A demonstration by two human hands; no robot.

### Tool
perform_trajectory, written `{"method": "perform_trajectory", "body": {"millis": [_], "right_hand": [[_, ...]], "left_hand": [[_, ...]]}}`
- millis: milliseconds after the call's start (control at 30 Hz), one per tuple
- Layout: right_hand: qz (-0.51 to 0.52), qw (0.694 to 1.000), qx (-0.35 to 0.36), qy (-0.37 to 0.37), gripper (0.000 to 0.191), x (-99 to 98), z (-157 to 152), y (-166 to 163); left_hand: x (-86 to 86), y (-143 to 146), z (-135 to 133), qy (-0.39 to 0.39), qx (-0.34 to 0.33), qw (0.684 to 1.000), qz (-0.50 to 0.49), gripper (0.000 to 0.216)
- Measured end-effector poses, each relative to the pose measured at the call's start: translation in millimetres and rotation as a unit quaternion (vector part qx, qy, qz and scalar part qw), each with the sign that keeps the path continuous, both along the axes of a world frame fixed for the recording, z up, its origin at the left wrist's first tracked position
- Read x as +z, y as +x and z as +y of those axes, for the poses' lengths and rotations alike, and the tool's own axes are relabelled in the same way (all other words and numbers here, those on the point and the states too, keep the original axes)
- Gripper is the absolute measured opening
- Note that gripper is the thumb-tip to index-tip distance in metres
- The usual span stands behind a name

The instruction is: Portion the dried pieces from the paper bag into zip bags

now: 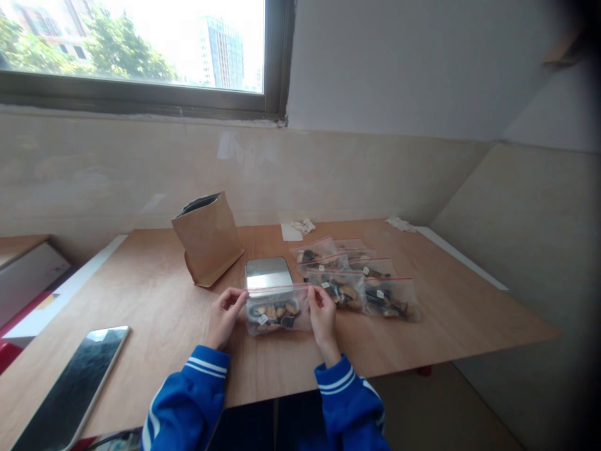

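Note:
Between my two hands is a clear zip bag (278, 313) with a red seal line along its top and a small white label. Brown and dark dried pieces, which look like mushroom slices, lie inside it. My left hand (226, 313) pinches the bag's upper left corner. At the upper right corner, my right hand (322, 313) pinches the seal between thumb and fingers. Just behind the bag sits a flat silver scale (268, 269), its front part hidden by the bag.
Several similar filled zip bags (347, 289) overlap to the right. A brown paper pouch (210, 241) stands with its top open, back left. A phone (75, 388) lies at the front left. Crumpled tissue (303, 226) and a white paper (291, 233) lie by the wall.

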State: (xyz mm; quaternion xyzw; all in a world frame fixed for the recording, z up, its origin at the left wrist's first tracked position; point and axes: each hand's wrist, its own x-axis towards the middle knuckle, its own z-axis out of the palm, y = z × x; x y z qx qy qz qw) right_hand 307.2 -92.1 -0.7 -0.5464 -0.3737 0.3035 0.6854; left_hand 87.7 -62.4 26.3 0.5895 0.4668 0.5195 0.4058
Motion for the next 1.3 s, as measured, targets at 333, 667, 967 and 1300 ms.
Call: {"method": "perform_trajectory", "body": {"millis": [333,667,967,1300], "right_hand": [[0.016,0.999,0.043,-0.012,0.043,2.9,-3.2,-2.6],[-0.024,0.999,0.035,0.006,0.033,3.2,-3.5,-3.3],[-0.038,0.999,0.028,0.012,0.032,-0.2,-2.0,-3.3],[-0.023,0.998,0.061,-0.004,0.035,-1.3,-2.5,-1.9]], "left_hand": [[5.1,2.6,-2.9,-0.054,-0.043,0.997,-0.046,0.030],[3.2,2.8,-2.5,-0.041,-0.039,0.998,-0.004,0.026],[2.2,0.4,-0.5,0.013,-0.009,0.999,0.035,0.023],[5.3,4.1,-5.4,-0.037,-0.048,0.998,-0.003,0.028]]}}
